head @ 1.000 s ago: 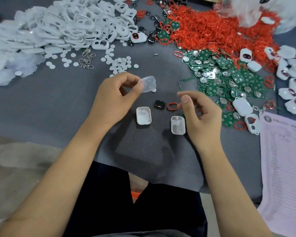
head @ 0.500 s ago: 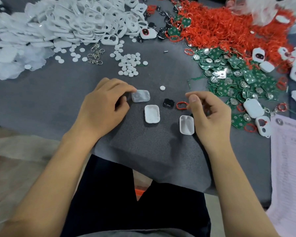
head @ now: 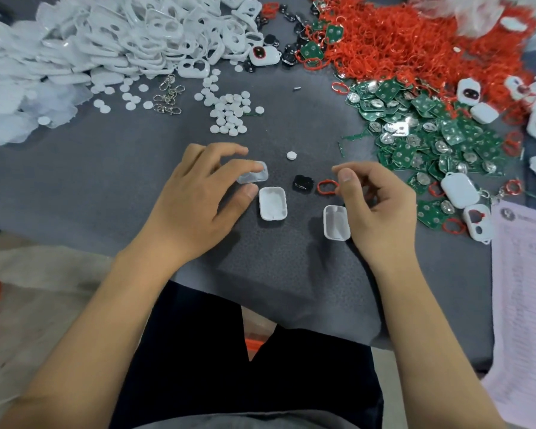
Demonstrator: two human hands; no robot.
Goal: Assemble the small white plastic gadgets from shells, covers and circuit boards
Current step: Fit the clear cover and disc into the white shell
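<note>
At the far left corner of the tabletop (head: 75, 187) we are seeing the big heap of white covers (head: 112, 35). Our left hand (head: 195, 199) is lying near the middle of the tabletop and is pinching a translucent cover (head: 252, 175) between the thumb and the first fingers; the cover is low, touching or almost touching the surface, we cannot tell which. Its long axis is running left to right, slightly tilted.

Just right of this hand an open white shell (head: 272, 203) is lying with its hollow side up, its long axis going from the near edge toward the far edge. Beyond it a small black part (head: 302, 183) and a red ring (head: 326, 187) are lying side by side. A second open shell (head: 336, 222), hollow up and with the same direction, is touching our right hand (head: 381, 209). The fingers of this hand are curled, and it looks like they are holding something small, but the view is poor and we cannot tell what, or if anything.

We judge that we are preparing the parts for one gadget: shells are laid out, boards not yet placed. The next move is probably asking for a circuit board from the green pile (head: 421, 128) at the right side, placed flat into a shell.
</note>
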